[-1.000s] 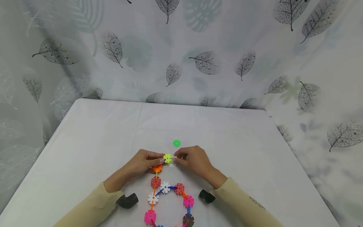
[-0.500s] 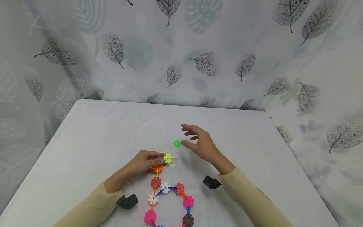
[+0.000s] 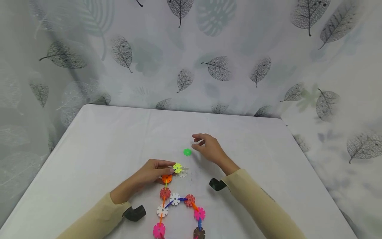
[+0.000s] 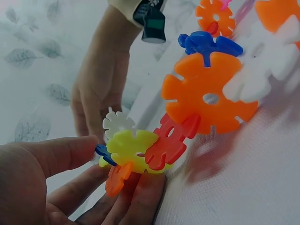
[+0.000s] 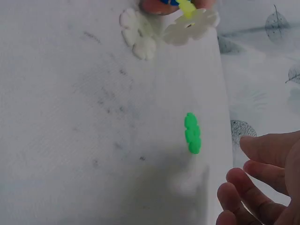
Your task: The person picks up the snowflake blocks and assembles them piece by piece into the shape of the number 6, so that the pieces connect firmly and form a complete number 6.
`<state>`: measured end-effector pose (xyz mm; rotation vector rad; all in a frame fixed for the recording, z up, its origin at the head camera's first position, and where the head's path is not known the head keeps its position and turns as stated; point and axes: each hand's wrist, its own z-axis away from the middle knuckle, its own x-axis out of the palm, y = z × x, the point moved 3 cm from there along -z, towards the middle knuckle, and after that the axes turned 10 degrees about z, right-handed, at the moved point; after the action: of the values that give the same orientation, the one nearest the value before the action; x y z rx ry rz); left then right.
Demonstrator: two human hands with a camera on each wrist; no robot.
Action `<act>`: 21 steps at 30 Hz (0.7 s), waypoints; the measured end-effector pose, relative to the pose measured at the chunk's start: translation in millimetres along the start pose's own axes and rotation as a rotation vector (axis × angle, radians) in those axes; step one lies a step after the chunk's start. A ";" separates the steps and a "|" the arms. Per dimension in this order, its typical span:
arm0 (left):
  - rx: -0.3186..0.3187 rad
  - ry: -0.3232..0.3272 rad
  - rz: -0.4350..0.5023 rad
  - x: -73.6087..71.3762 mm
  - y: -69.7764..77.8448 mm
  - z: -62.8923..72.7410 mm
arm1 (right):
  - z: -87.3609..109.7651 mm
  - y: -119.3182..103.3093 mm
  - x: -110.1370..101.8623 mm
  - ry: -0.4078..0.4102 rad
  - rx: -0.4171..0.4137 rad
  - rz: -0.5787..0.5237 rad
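My left hand [image 3: 150, 173] holds the far end of a chain of slotted plastic snowflake discs. In the left wrist view its thumb and fingers pinch a small blue disc [image 4: 105, 154], joined to a yellow disc [image 4: 127, 149]. White discs [image 5: 191, 27] stick out from the held end toward the right, and an orange disc [image 3: 166, 178] sits just under the left fingers. My right hand [image 3: 209, 148] hovers with relaxed fingers and nothing in them. Just left of its fingertips, a loose green disc [image 5: 192, 133] lies on the table, apart from the hand.
The chain runs toward me and curves into a loop, with pink [image 3: 199, 213], brown [image 3: 199, 233] and white discs [image 3: 162, 210] in it. A white cloth covers the table [image 3: 253, 149]. Behind it hangs a leaf-patterned curtain [image 3: 161, 79]. A black wrist device [image 3: 135, 213] projects beside the left sleeve.
The right hand has let go of the white disc at the chain's end and moved away from me, beside the green disc. Its fingers have since drawn somewhat closer together. The left hand keeps its hold.
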<state>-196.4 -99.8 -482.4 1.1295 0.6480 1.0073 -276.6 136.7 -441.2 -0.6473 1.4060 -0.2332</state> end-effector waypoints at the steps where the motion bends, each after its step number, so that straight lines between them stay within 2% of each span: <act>1: -0.001 0.001 0.001 0.4 0.2 0.3 | -1.6 3.0 3.6 -0.022 0.016 0.022; 6: 0.023 -0.008 -0.027 1.4 4.9 2.9 | -6.9 8.9 17.9 -0.087 0.024 0.111; 15: 0.065 -0.068 -0.059 4.7 14.1 3.7 | -5.6 7.3 25.3 -0.048 -0.024 0.207; 21: 0.056 -0.083 -0.061 4.1 14.8 2.5 | -4.7 8.9 22.9 -0.078 0.009 0.136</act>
<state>-197.3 -95.8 -467.3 1.1877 0.6435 0.8900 -279.1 130.7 -465.4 -0.5450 1.3667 -0.1052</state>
